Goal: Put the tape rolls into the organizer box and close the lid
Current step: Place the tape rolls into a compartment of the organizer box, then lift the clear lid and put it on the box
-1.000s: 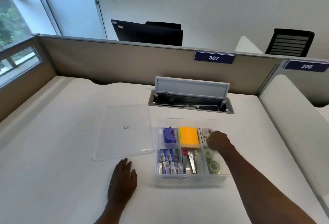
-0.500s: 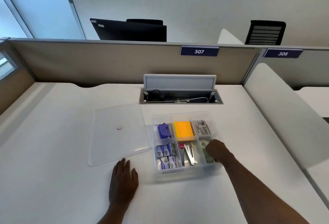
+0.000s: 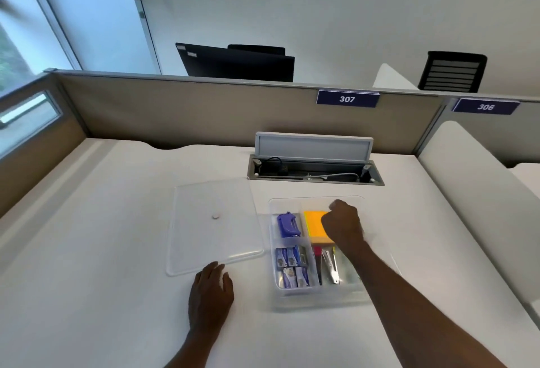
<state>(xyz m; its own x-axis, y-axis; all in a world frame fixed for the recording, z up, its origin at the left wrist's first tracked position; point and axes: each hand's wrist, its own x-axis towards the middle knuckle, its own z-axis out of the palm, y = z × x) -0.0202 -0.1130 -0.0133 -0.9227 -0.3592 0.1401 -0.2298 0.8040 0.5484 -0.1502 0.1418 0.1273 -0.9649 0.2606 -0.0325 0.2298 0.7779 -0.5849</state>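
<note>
Right hand (image 3: 343, 226) moved back over organizer box (image 3: 317, 202), lid (image 3: 214, 224) off

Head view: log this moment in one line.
right hand: fisted over clear plastic organizer box | left hand: flat on desk | clear flat lid: off

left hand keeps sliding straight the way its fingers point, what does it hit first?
Probably the clear lid: the left hand lies flat on the desk, fingertips at the lid's near edge.

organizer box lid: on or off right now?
Off. The clear lid lies flat on the desk left of the organizer box, whose compartments are uncovered; the left hand rests near the lid's front edge.
</note>
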